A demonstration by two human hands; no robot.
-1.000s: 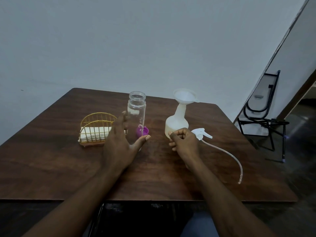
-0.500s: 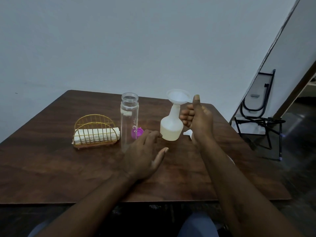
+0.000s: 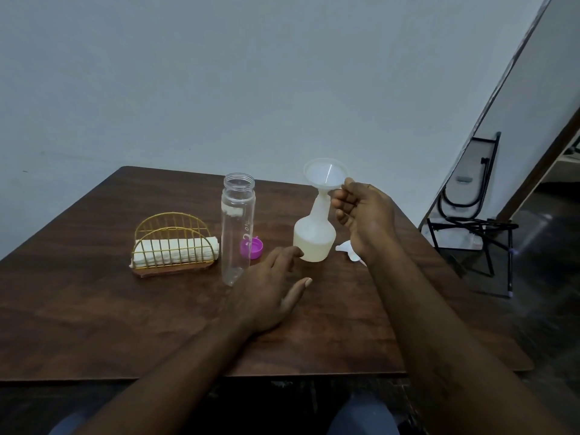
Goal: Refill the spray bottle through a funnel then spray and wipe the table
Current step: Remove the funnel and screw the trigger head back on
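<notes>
Spray bottle (image 3: pixel 314 237), white and with its trigger head off, stands upright just beyond the fingertips of the left hand (image 3: pixel 270 290) and immediately left of the right hand (image 3: pixel 364 211), with a funnel (image 3: pixel 324 173) seated in its neck. The right hand has its fingers curled, and its thumb and forefinger pinch the funnel's near rim. I judge this is either to lift the funnel out or only to steady it. The left hand lies low over the table (image 3: pixel 94 309) with its fingers loosely spread and their tips right at the bottle's base. Whether they touch it I cannot tell, but the placing looks meant to keep the light bottle from tipping while the funnel is handled. Just left of that hand stands a clear water bottle (image 3: pixel 237 227), uncapped, and its purple cap (image 3: pixel 251 248) lies just beyond the fingertips. The spray head (image 3: pixel 345 250) lies partly hidden under the right wrist, close by for refitting. Farther left of the left hand, a folded cloth (image 3: pixel 174 251) sits in a wire holder (image 3: pixel 172 222), ready for wiping.
</notes>
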